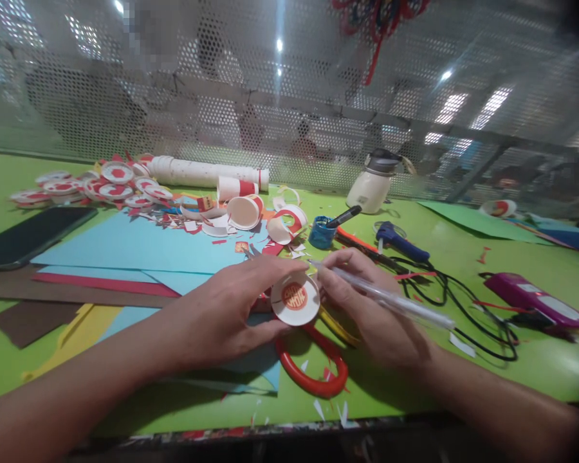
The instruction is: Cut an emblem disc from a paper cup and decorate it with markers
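Observation:
My left hand (pixel 226 308) is closed round a small paper cup (pixel 295 315), thumb below and fingers above. The cup's white round base faces me and bears a red and gold emblem. In my right hand (pixel 371 308) a clear-barrelled pen (pixel 405 302) is gripped, its tip pointing left near the cup's upper rim. Just beneath the cup lie scissors with red handles (pixel 313 386), their upper part hidden behind the cup and hand. A yellow strip (pixel 340 331) shows between my hands.
Blue paper sheets (pixel 125 244) and a phone (pixel 29 235) lie left. Behind stand cut cups (pixel 245 212), a pile of cup bases (pixel 116 173), a blue jar (pixel 322 235) and a bottle (pixel 370 186). Right are a glue gun (pixel 403 244), black cable (pixel 456 302) and purple device (pixel 535 299).

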The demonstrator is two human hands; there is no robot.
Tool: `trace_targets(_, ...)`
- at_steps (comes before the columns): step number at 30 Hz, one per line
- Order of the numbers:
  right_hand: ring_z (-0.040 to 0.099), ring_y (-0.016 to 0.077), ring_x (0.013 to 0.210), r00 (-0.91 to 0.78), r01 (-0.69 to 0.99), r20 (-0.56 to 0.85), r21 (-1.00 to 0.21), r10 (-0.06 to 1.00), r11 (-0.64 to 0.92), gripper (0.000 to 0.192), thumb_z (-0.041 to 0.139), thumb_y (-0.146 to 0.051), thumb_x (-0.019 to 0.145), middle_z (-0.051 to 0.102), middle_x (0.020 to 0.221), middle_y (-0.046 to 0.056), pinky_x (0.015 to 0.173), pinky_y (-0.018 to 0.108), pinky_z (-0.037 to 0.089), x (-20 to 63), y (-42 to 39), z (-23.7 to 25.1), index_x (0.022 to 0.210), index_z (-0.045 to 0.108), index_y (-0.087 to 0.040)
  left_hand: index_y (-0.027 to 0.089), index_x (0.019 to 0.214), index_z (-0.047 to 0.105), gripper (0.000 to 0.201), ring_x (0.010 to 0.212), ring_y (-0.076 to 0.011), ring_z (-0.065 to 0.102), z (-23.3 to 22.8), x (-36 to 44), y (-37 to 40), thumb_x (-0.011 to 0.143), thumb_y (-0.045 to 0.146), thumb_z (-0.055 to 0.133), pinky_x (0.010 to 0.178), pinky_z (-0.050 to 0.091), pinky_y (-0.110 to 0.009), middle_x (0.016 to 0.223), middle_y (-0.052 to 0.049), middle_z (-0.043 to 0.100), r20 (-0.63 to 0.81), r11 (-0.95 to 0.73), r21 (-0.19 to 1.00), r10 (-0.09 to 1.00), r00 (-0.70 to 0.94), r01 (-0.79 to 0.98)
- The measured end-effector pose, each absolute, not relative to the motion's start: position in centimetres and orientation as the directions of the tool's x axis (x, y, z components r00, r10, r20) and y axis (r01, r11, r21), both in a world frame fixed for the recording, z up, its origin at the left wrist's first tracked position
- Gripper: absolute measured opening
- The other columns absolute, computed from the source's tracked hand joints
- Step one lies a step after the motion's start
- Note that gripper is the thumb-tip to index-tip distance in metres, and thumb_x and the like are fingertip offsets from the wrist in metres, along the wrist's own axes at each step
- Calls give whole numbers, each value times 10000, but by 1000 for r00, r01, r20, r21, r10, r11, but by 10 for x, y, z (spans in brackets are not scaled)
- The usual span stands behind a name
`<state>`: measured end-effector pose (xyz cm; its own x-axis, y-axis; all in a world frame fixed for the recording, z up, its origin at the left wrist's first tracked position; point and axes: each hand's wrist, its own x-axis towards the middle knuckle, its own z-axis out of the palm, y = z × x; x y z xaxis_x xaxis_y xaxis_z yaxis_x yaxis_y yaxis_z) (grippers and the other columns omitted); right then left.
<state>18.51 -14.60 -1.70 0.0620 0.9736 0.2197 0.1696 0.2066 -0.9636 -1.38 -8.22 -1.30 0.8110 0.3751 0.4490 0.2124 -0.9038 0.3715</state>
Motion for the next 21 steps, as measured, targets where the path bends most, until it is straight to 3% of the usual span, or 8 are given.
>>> trace_targets(4, 573, 112, 665, 27, 128, 183, -976, 983, 178, 189, 733, -311, 790, 640, 759, -21, 598, 227, 459, 187, -146, -18, 848, 588, -203, 243, 1373, 364, 540, 1168, -175, 580, -12, -15, -83, 886, 279, 595, 927, 495, -266, 1346, -61, 574, 412, -898, 381, 377, 830, 219)
trace_targets(9, 552, 99, 631, 23, 117, 159, -981, 987, 155, 179, 749, -284, 773, 616, 724, -31, 561, 214, 434, 188, -145, -18, 816, 594, -206, 212, 1316, 427, 467, 1157, -181, 588, -12, -15, -82, 884, 280, 591, 953, 485, -284, 1309, -71, 599, 423, -894, 383, 393, 817, 232)
trace_targets(16, 643, 105, 637, -44, -86, 65, -994, 997, 61, 239, 770, -277, 760, 671, 748, -33, 596, 229, 515, 188, -144, -22, 856, 563, -209, 194, 1293, 447, 482, 1226, -228, 537, -12, -14, -82, 853, 289, 621, 1015, 456, -345, 1316, -103, 575, 505, -887, 377, 439, 743, 267)
trace_targets(21, 668, 111, 655, -71, -84, 65, -995, 995, 59, 246, 766, -266, 768, 688, 745, -29, 608, 232, 526, 186, -145, -22, 875, 552, -211, 169, 1232, 482, 451, 1120, -212, 588, -13, -11, -82, 832, 291, 650, 939, 494, -321, 1219, -104, 614, 535, -880, 402, 449, 716, 252)
